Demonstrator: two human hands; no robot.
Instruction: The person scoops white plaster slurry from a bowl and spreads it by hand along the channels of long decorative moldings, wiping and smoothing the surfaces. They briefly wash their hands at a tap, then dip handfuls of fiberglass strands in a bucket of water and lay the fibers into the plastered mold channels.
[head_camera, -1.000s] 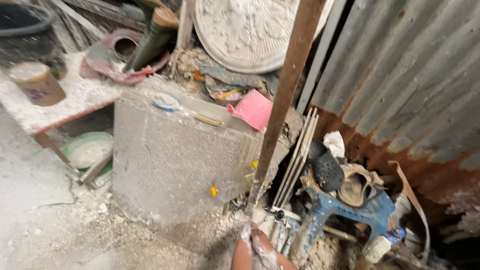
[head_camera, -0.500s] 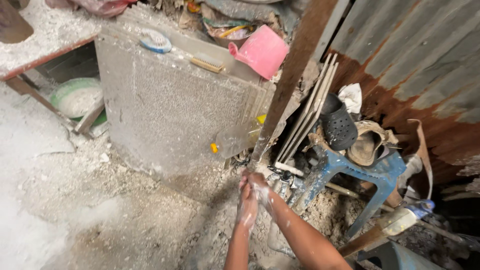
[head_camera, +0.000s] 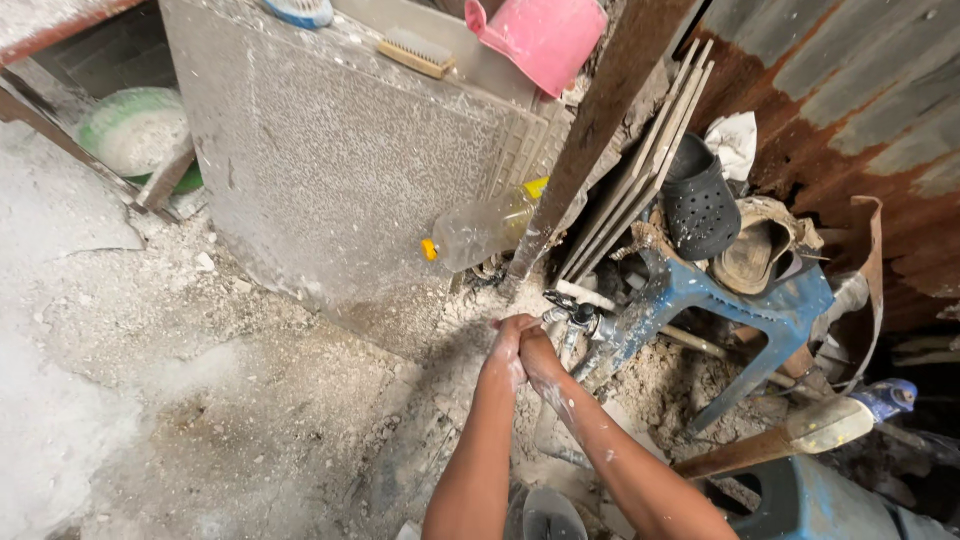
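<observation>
Tap: small dull metal tap (head_camera: 572, 318) low on a pipe, just beside the blue plastic stool (head_camera: 740, 300), touching the fingertips.
Floor: rough ground (head_camera: 200, 400) crusted with white powder and rubble.
Surroundings: grey speckled concrete block (head_camera: 340, 170); clear plastic bottle with yellow cap (head_camera: 480, 228) against it; rusty corrugated sheet (head_camera: 850, 110); black perforated clog (head_camera: 698, 205) on the stool.
Left hand (head_camera: 508, 350): pressed against the right, fingers curled.
Right hand (head_camera: 540, 355): clasped with the left, holding nothing visible; both forearms extended, splashed white.
</observation>
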